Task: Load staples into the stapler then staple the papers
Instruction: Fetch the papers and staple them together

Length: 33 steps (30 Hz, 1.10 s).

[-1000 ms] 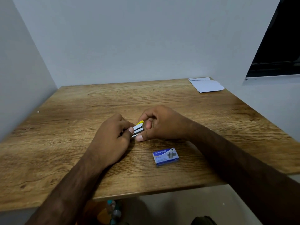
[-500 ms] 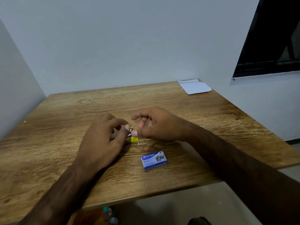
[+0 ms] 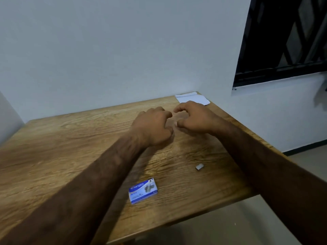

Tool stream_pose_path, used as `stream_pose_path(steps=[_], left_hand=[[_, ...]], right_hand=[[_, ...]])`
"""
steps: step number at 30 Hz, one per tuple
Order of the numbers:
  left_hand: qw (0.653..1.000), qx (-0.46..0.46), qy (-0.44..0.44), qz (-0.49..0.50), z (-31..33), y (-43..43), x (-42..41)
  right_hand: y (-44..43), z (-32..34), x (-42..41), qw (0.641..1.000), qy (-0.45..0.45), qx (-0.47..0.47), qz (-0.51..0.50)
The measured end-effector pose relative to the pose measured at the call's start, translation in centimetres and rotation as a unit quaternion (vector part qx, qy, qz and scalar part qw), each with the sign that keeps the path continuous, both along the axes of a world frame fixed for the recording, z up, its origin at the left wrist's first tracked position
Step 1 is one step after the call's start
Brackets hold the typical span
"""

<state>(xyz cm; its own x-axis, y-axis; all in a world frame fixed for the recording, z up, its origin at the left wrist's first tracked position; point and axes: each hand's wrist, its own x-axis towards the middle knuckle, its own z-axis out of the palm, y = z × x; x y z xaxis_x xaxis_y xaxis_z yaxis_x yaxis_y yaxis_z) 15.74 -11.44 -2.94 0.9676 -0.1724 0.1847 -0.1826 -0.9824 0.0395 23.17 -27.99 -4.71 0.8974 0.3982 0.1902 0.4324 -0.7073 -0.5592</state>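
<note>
Both arms reach across the wooden table (image 3: 70, 138) toward its far right corner. My left hand (image 3: 154, 126) is curled into a loose fist, knuckles up, and whatever it holds is hidden. My right hand (image 3: 194, 117) hovers beside it with bent fingers spread and nothing visible in them. The stapler is not in sight. White papers (image 3: 196, 99) lie in the far right corner, just beyond my right hand. A short grey strip of staples (image 3: 200, 167) lies loose on the table under my right forearm. The blue staple box (image 3: 143, 190) sits near the front edge.
Pale walls close off the table at the back and left. A dark window (image 3: 283, 41) is set in the right wall. The table's right and front edges drop to the floor.
Both hands have moved from the table's middle toward the far right corner and the papers. The yellow stapler seen between the fingers is no longer visible. A loose staple strip now lies on the table.
</note>
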Motion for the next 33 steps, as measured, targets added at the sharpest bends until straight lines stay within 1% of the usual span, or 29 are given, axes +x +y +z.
stream_pose_path(steps=[4, 6, 8, 13, 17, 21, 25, 28, 33], left_hand=[[0.999, 0.031, 0.036, 0.007, -0.8, -2.3, 3.5], [0.998, 0.045, 0.050, 0.003, -1.0, -3.2, 4.6], [0.998, 0.051, 0.048, -0.005, -1.3, -4.2, 6.1], [0.998, 0.024, 0.053, -0.014, -1.5, -5.9, 9.0], [0.995, 0.010, 0.097, -0.008, -2.1, -6.5, 10.7], [0.994, -0.018, 0.105, -0.004, -2.6, -6.1, 12.0], [0.993, -0.018, 0.119, -0.022, -3.0, -5.8, 12.6], [0.995, -0.012, 0.092, -0.034, -3.1, -5.6, 12.3], [0.997, 0.051, 0.037, -0.037, -2.5, -4.1, 11.2]], right_hand=[[-1.7, -1.1, 3.0, 0.994, -0.029, -0.020, -0.106], [-2.0, -1.7, 3.9, 0.986, -0.043, -0.068, -0.144], [-2.6, -2.1, 5.0, 0.981, -0.047, -0.095, -0.163], [-3.0, -1.8, 6.4, 0.982, -0.045, -0.119, -0.142], [-2.9, -2.6, 7.3, 0.978, -0.028, -0.156, -0.132], [-2.9, -3.1, 8.2, 0.980, -0.027, -0.158, -0.117], [-3.0, -3.1, 8.5, 0.981, -0.008, -0.167, -0.102], [-3.0, -2.9, 8.4, 0.978, -0.025, -0.177, -0.105], [-2.7, -2.6, 7.9, 0.985, -0.060, -0.137, -0.081]])
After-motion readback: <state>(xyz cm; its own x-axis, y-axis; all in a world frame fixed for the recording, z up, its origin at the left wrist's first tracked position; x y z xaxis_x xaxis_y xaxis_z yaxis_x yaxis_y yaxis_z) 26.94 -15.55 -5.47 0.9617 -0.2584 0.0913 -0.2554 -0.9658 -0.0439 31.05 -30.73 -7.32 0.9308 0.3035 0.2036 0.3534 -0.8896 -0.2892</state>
